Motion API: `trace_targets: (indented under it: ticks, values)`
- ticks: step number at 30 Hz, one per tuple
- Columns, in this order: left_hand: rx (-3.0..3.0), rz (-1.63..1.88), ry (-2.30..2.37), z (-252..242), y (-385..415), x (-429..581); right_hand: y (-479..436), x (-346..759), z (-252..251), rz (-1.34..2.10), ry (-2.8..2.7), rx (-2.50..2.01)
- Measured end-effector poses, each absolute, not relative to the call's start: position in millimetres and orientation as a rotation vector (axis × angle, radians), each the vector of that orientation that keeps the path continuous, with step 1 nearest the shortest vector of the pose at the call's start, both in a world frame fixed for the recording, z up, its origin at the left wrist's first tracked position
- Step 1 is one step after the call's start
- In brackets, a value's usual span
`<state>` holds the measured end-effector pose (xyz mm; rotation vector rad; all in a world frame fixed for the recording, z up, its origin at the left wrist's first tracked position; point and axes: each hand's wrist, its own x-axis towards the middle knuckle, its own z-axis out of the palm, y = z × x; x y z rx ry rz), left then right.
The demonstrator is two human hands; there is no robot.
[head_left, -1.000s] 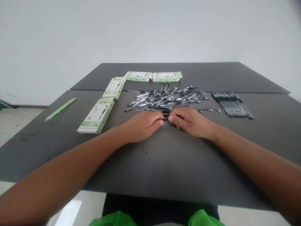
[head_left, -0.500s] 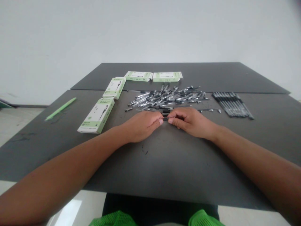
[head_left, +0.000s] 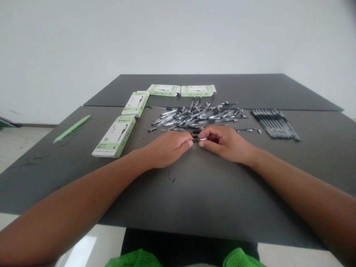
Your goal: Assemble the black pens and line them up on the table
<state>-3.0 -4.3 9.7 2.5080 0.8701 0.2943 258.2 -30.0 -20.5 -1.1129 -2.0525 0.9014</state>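
A black pen (head_left: 196, 140) lies level between my two hands, just in front of a heap of loose pens (head_left: 194, 115). My left hand (head_left: 169, 149) is closed around its barrel, with most of it hidden in the fist. At the other end, my right hand (head_left: 225, 142) has thumb and fingertips around the pen's silvery tip. Part of that tip shows between the right thumb and forefinger; whether they press on it is hard to see.
Green-and-white boxes (head_left: 114, 137) stretch along the left and back of the heap. A neat row of pens (head_left: 274, 124) lies to the right. Far left is a light green pen-like stick (head_left: 72, 128). Small loose parts (head_left: 258, 131) sit near my right hand. The dark table (head_left: 189, 200) has ink marks.
The right thumb and fingers have parted slightly, and the pen's silvery tip now shows between them. My left hand has stayed in place.
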Motion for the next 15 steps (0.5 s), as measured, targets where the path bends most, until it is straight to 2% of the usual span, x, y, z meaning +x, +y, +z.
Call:
trace_targets:
  ticks: [15]
  values:
    - [2.535,0.319,0.856,6.9,-3.6,-2.8,-30.2,259.4,-15.3,0.816,-2.143,-1.115]
